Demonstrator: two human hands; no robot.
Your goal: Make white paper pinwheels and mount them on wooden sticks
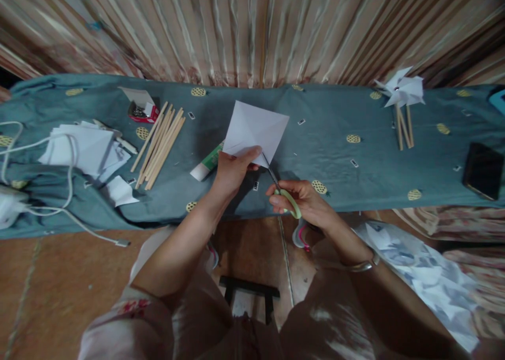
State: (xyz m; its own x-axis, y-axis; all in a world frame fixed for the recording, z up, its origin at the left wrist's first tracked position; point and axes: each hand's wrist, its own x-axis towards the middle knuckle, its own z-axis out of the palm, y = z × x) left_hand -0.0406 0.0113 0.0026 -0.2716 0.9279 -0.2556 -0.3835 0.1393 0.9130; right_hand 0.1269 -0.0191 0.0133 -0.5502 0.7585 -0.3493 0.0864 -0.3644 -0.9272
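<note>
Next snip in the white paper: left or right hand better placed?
Right, I'd judge. The right hand holds the scissors by the handles, with the blades at the paper near its lower corner. The left hand is occupied gripping the paper.

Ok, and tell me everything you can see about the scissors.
The scissors have pale yellow-green handles, apparently plastic, and slim dark blades that look like metal. The right hand holds them by the handles above the near part of the table. They slant forward and to the left, with the blades at the near corner of the white paper and the tips close to the thumb of the left hand. How far the blades are open is too small to tell.
</note>
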